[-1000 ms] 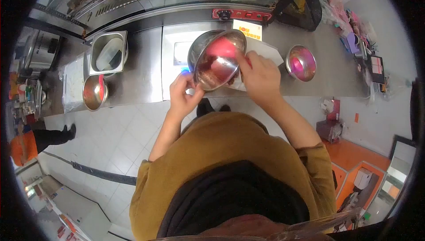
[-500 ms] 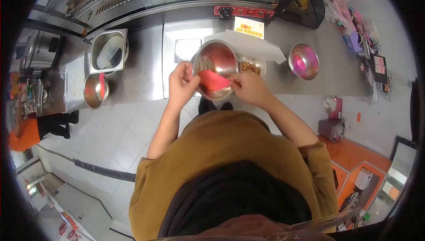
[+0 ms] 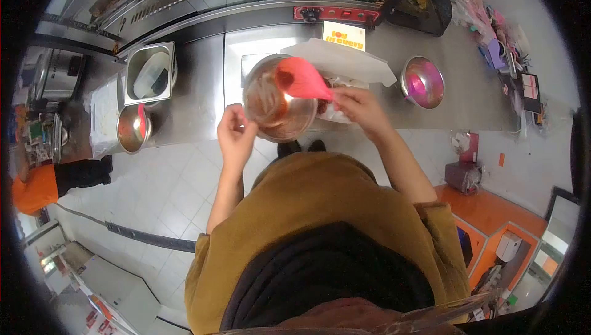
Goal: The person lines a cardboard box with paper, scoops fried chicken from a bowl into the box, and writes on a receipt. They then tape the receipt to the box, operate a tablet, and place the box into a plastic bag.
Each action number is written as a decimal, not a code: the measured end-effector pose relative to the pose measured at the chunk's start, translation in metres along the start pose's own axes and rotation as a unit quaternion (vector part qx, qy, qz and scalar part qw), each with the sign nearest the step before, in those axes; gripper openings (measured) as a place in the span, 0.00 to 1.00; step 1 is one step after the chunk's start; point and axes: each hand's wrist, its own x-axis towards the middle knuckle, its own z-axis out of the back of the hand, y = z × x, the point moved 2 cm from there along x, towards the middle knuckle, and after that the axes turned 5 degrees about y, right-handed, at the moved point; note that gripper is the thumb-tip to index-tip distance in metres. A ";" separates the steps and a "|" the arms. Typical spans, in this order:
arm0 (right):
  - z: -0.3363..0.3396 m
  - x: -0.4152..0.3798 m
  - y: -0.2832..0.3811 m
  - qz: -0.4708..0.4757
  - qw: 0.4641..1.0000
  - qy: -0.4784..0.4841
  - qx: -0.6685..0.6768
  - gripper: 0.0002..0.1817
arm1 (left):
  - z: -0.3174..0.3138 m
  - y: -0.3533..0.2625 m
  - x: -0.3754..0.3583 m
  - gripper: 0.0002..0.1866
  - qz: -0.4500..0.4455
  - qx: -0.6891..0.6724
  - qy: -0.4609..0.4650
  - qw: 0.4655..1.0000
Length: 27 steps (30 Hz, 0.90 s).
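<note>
My left hand (image 3: 236, 138) pinches the rim of a metal mixing bowl (image 3: 295, 122), tipped so its sauce-smeared inside shows. In my right hand (image 3: 363, 110) is the handle end of a broad pink spatula (image 3: 308, 81). Its blade, with a dark red smear, lies across the bowl's upper right side. Just right of the bowl, and partly hidden by it and the spatula, sits an open white paper box (image 3: 363, 67) with reddish-brown food pieces (image 3: 323, 106) inside.
Another metal bowl (image 3: 422, 82) stands on the steel counter (image 3: 200, 88) to the right. Leftward are a rectangular steel pan (image 3: 149, 73) and a bowl (image 3: 132, 129) with a pink utensil. A yellow-white box (image 3: 343, 36) stands behind. A person in orange (image 3: 36, 188) is far left.
The bowl and my left hand have shifted left, uncovering more of the food box. My right hand has moved slightly right, and the spatula blade has swung up from the bowl's near side.
</note>
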 end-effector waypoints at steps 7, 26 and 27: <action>0.033 -0.025 -0.029 0.091 0.879 -0.175 -0.433 0.12 | 0.047 0.019 -0.001 0.09 0.012 -0.013 -0.121 0.992; -0.001 -0.005 -0.011 0.236 0.698 -0.155 -0.658 0.12 | 0.056 0.022 -0.006 0.08 0.004 -0.052 -0.152 0.987; -0.001 -0.007 -0.008 0.221 0.696 -0.154 -0.666 0.13 | 0.055 0.021 -0.007 0.08 0.005 -0.054 -0.152 0.987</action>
